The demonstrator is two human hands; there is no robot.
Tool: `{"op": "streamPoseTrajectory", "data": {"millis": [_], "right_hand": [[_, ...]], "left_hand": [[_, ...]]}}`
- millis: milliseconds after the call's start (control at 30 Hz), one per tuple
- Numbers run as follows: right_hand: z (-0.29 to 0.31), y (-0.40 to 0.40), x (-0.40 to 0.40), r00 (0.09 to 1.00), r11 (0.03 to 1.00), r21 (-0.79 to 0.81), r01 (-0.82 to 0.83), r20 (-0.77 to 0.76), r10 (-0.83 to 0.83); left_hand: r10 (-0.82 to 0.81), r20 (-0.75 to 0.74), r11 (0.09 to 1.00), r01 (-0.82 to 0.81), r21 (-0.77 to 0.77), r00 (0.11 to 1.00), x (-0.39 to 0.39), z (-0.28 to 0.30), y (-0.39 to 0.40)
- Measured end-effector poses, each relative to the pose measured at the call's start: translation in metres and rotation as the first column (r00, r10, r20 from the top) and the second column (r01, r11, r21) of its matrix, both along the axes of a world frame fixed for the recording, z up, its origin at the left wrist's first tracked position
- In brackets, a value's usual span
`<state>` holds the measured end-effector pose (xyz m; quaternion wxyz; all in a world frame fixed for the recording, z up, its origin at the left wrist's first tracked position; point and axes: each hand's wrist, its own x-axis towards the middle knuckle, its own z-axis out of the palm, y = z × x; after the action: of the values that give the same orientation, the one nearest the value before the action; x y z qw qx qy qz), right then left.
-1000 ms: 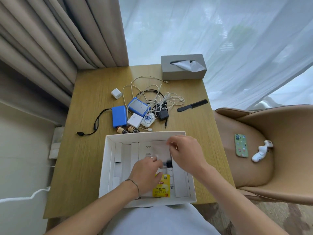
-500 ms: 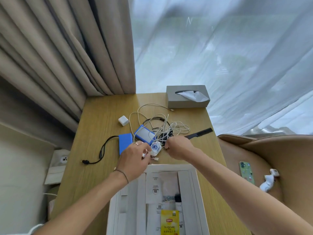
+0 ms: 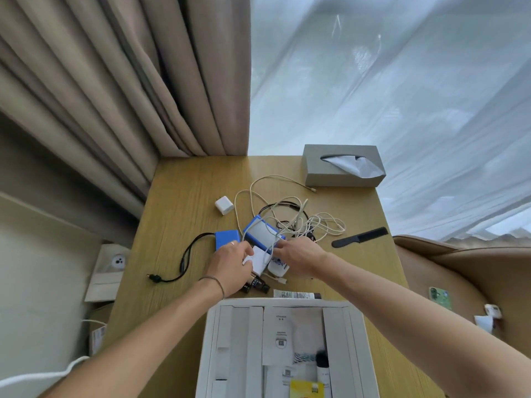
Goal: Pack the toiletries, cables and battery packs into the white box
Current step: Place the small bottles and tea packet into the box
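The white box (image 3: 212, 340) lies open at the near table edge, holding sachets, a yellow tea bag (image 3: 306, 389) and a black-capped tube (image 3: 322, 366). Beyond it, my left hand (image 3: 230, 267) grips a white charger block (image 3: 260, 260). My right hand (image 3: 300, 257) pinches a pale cable looping over that block. Around them lie a blue battery pack (image 3: 227, 237) with a black lead (image 3: 186, 261), a blue-framed power bank (image 3: 260, 233), tangled white cables (image 3: 304, 222), two small brown bottles (image 3: 256, 285), a white tube (image 3: 297, 295) and a white plug cube (image 3: 224, 205).
A grey tissue box (image 3: 342, 166) stands at the table's far right corner and a black comb (image 3: 359, 237) lies near the right edge. Curtains hang behind the table. A tan chair on the right carries a green phone (image 3: 439, 297).
My view has tilted further up from the box. Both hands left the box a second ago, reached the pile beyond it, and now close in on the white charger block.
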<state>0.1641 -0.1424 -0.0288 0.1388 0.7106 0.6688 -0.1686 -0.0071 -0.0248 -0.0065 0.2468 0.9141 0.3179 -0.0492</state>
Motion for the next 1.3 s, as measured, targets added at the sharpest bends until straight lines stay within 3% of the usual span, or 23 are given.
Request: {"op": "streamPoseTrajectory", "data": {"millis": [200, 367, 533, 667, 733, 833, 900, 1000, 1100, 1300], "right_hand": [[-0.009, 0.004, -0.005, 0.977, 0.987, 0.011, -0.157, 0.147, 0.154], [-0.012, -0.006, -0.003, 0.963, 0.977, 0.039, -0.210, 0.181, 0.200], [0.005, -0.016, -0.007, 1.000, 0.994, 0.110, -0.017, -0.019, 0.019], [0.040, -0.034, -0.015, 0.947, 0.950, 0.192, 0.245, -0.257, -0.192], [0.060, -0.046, -0.020, 0.833, 0.885, 0.175, 0.431, -0.454, -0.316], [0.085, -0.065, -0.030, 0.462, 0.725, 0.016, 0.689, -0.780, -0.422], [0.098, -0.077, -0.040, 0.235, 0.633, -0.086, 0.769, -0.883, -0.406], [0.112, -0.095, -0.058, 0.022, 0.544, -0.198, 0.815, -0.928, -0.371], [0.113, -0.114, -0.076, -0.089, 0.475, -0.286, 0.832, -0.914, -0.396], [0.103, -0.135, -0.111, -0.180, 0.421, -0.392, 0.818, -0.869, -0.460]], "left_hand": [[0.010, -0.014, 1.000, -0.010, -0.014, 1.000, 0.001, -0.012, 0.001], [0.017, -0.043, 0.999, -0.018, -0.028, 0.999, 0.004, -0.019, 0.003], [0.011, -0.097, 1.000, -0.013, -0.022, 0.995, 0.010, -0.026, 0.007], [-0.050, -0.183, 0.999, 0.049, -0.014, 0.982, 0.018, -0.032, 0.006], [-0.084, -0.209, 0.996, 0.088, 0.007, 0.974, 0.022, -0.034, 0.004], [-0.111, -0.246, 0.989, 0.132, 0.070, 0.963, 0.029, -0.038, 0.000], [-0.115, -0.274, 0.982, 0.151, 0.113, 0.955, 0.033, -0.041, -0.001], [-0.110, -0.313, 0.974, 0.164, 0.155, 0.944, 0.040, -0.046, -0.003], [-0.087, -0.329, 0.973, 0.151, 0.175, 0.940, 0.044, -0.051, -0.005], [-0.092, -0.302, 0.982, 0.136, 0.128, 0.949, 0.045, -0.049, -0.001]]}}
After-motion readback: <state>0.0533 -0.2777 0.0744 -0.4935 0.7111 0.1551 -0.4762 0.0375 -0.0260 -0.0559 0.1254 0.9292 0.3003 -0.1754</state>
